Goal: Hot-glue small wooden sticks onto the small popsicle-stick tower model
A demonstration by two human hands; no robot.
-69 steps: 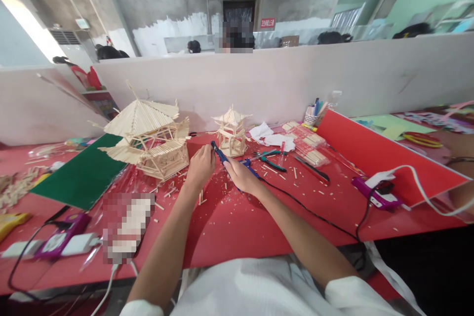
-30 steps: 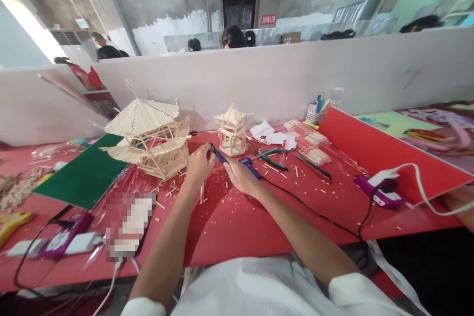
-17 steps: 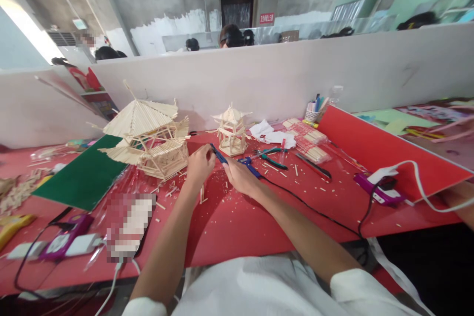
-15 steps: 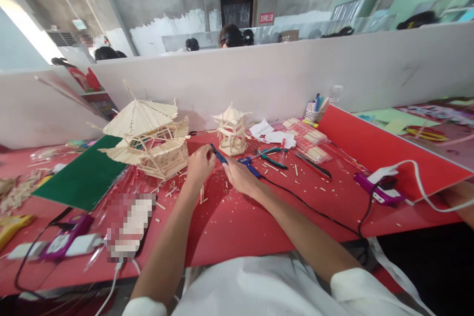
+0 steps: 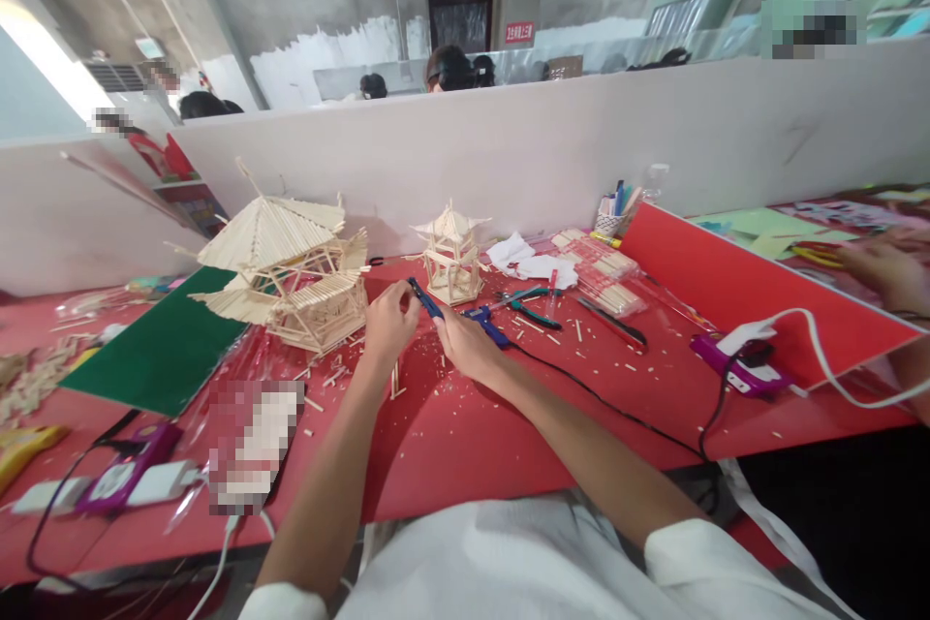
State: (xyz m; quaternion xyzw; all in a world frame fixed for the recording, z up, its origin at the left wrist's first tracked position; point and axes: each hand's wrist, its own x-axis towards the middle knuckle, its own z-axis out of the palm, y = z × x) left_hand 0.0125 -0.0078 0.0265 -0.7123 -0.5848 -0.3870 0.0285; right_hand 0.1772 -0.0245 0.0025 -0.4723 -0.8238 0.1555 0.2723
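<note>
My right hand (image 5: 469, 346) is closed around a slim dark blue utility knife (image 5: 424, 298) that points up and left. My left hand (image 5: 390, 318) is pinched close beside the knife's far end; whatever sits between its fingers is too small or hidden to make out. Just behind both hands stands a small pavilion of wooden sticks (image 5: 454, 262). A larger stick pavilion (image 5: 291, 262) with a wide roof stands left of my left hand. Near my right hand lies a blue glue gun (image 5: 488, 325) with a black cord. Short stick pieces (image 5: 396, 383) are under my left wrist.
Green-handled pliers (image 5: 538, 310), a red-and-black cutter (image 5: 614, 325) and bagged sticks (image 5: 606, 276) lie to the right. A red board (image 5: 756, 300) leans beside a purple power strip (image 5: 741, 368). A green board (image 5: 160, 349) and phone (image 5: 258, 446) are left. A co-worker's hand (image 5: 890, 266) is far right.
My hands keep nearly the same pose around the knife. At the far right, a co-worker's hand now shows over the table near yellow-handled scissors. The view has shifted slightly.
</note>
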